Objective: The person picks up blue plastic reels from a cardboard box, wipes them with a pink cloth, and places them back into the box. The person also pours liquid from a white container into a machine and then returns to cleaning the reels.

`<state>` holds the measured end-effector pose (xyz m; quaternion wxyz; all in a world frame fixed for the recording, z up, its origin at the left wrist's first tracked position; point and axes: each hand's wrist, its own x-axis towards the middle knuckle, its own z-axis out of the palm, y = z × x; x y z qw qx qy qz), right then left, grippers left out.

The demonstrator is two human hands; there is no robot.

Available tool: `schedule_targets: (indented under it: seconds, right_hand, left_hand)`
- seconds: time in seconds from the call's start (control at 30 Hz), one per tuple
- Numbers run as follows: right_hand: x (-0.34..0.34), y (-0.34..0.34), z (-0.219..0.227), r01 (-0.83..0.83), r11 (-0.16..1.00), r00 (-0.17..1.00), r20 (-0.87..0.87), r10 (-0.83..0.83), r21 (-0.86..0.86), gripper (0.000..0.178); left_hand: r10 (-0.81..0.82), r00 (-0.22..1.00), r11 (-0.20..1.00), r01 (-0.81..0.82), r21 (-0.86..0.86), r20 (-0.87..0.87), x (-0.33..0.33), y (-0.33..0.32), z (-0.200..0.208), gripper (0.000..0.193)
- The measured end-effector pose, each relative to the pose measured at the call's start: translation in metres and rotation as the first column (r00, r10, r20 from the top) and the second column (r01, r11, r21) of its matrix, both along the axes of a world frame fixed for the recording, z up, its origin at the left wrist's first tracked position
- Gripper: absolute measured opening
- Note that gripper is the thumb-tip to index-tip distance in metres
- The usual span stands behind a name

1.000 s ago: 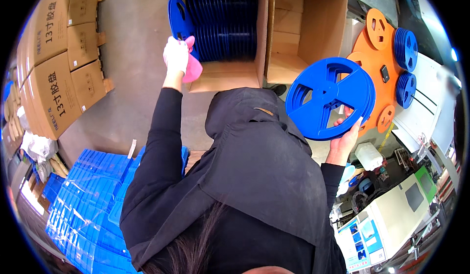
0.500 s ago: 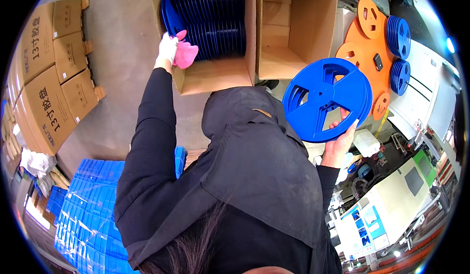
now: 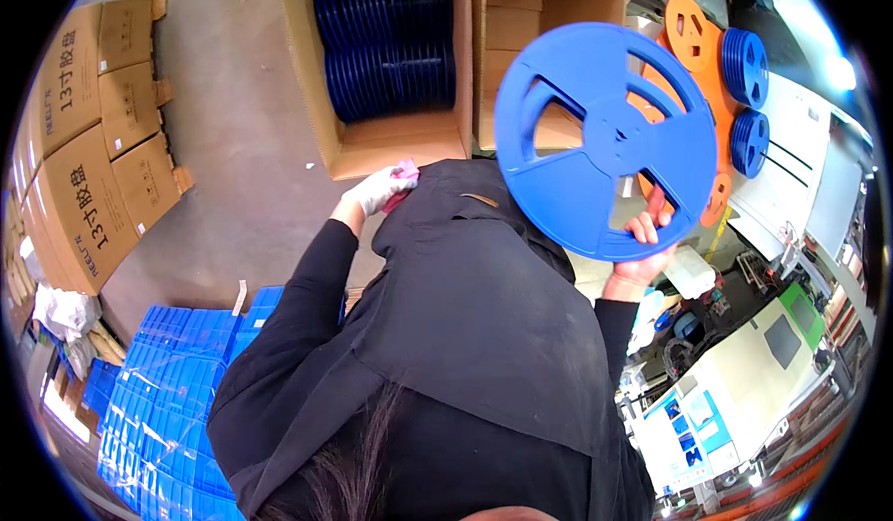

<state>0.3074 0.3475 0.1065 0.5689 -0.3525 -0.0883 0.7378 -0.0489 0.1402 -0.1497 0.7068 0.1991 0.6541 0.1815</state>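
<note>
Concrete floor, open cardboard box (image 3: 391, 144) of blue reels: left hand (image 3: 379, 189) is drawing back from it, pinching a pink cloth (image 3: 404, 173), while right hand (image 3: 642, 259) is raising a blue reel (image 3: 605, 140), fingers clamped on its rim.

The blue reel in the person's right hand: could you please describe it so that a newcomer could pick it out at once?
Start at the open cardboard box on the floor, packed with a row of blue reels. To its right, raised in front of the orange reels, the right hand holds one large blue reel by its lower rim. Unlike the stacked ones, it is alone and face-on, showing its spokes and cut-outs.
</note>
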Motion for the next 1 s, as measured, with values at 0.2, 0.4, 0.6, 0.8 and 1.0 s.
schedule_targets:
  seconds: [0.2, 0.4, 0.6, 0.8, 1.0]
  right_hand:
    - [-0.023, 0.008, 0.001, -0.081, 0.995, 0.983, -0.158, 0.09, 0.061, 0.036]
    - [-0.024, 0.009, 0.004, -0.095, 0.991, 0.978, -0.174, 0.111, 0.094, 0.04]
    - [-0.017, 0.007, 0.002, -0.13, 0.987, 0.968, -0.202, 0.147, 0.093, 0.041]
    - [-0.013, 0.005, 0.003, -0.111, 0.991, 0.965, -0.231, 0.126, 0.077, 0.047]
    - [-0.003, 0.006, 0.001, -0.119, 0.993, 0.954, -0.278, 0.113, -0.001, 0.051]
  left_hand:
    - [0.326, 0.916, 0.929, -0.266, 0.258, -0.233, -0.032, -0.001, -0.021, 0.024]
    - [0.657, 0.708, 0.721, -0.491, 0.489, -0.258, -0.064, 0.067, 0.016, 0.027]
    - [0.756, 0.654, 0.465, -0.575, 0.673, 0.036, -0.055, 0.119, 0.084, 0.031]
    - [0.296, 0.819, 0.24, 0.435, 0.868, -0.493, -0.015, 0.144, 0.189, 0.066]
    - [0.021, 0.544, -0.062, 0.838, 0.542, -0.839, 0.006, 0.146, 0.201, 0.06]
